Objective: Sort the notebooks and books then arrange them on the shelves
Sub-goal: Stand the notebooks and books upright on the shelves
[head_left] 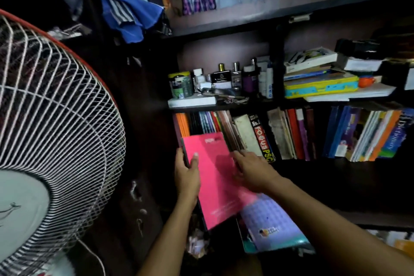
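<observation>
A pink notebook is tilted in front of the lower shelf's left end. My left hand grips its left edge, thumb on the cover. My right hand lies on the cover's right side with fingers spread and fairly straight. Under it a purple notebook sticks out below. Upright books fill the lower shelf behind, more books stand to the right.
A large standing fan fills the left. The middle shelf carries bottles and a stack of flat books. Clothes hang above the dark bookcase. A lower compartment at the right is dark.
</observation>
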`<state>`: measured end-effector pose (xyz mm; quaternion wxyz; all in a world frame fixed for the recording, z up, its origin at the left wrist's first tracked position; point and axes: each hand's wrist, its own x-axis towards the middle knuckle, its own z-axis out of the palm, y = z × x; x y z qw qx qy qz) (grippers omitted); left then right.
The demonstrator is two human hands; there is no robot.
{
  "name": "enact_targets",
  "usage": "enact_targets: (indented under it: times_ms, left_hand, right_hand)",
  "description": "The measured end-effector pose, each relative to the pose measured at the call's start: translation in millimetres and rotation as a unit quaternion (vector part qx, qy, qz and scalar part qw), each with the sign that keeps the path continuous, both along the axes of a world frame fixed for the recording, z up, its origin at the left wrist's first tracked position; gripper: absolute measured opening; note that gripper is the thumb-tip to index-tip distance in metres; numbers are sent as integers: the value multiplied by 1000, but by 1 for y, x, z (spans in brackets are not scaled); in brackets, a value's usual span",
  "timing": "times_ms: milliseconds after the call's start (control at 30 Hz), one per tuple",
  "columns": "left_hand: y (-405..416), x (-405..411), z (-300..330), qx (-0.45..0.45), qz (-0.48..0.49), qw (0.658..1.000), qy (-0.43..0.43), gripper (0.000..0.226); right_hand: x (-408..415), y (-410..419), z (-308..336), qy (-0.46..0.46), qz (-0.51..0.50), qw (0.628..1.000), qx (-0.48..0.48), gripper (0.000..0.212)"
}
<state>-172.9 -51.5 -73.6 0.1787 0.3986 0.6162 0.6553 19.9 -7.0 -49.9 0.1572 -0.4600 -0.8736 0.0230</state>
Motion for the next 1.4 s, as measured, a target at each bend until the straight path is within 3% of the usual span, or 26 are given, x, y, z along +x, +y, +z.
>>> enact_targets:
  times_ms: [67,167,300,400,600,833,933,1100,1300,1400]
  left_hand:
    - [-10,-14,11,39,79,994,62,49]
    - [-23,-22,3,63,116,989,67,58]
    - [-21,-33,-43,-44,86,993,73,86]
    - [-15,-44,-54,-92,122,987,45,73]
    - [8,-50,-49,-74,127,981,125,59]
    - [24,-60,-60,-123,128,979,95,50]
    - [26,-64,-63,-113,145,978,98,49]
    - [26,-62,-65,-167,122,973,103,54]
    - [27,-68,-65,-154,69,979,111,62]
    - [31,-78,-67,-148,36,985,83,53]
  right_hand:
    - [-16,8,11,-46,43,997,41,54]
    - [-43,24,33,-117,92,985,84,56]
    - [-65,54,48,-193,124,964,136,60]
    - [-82,77,46,-265,145,937,177,57]
    - [-120,131,17,-379,172,860,296,58]
    - [-130,183,-10,-381,169,798,436,59]
    - [-119,188,-14,-369,165,790,461,64]
    - [-102,193,-7,-321,177,803,469,66]
    - [-106,196,-15,-345,160,802,461,58]
    - [-114,185,-25,-241,140,836,472,52]
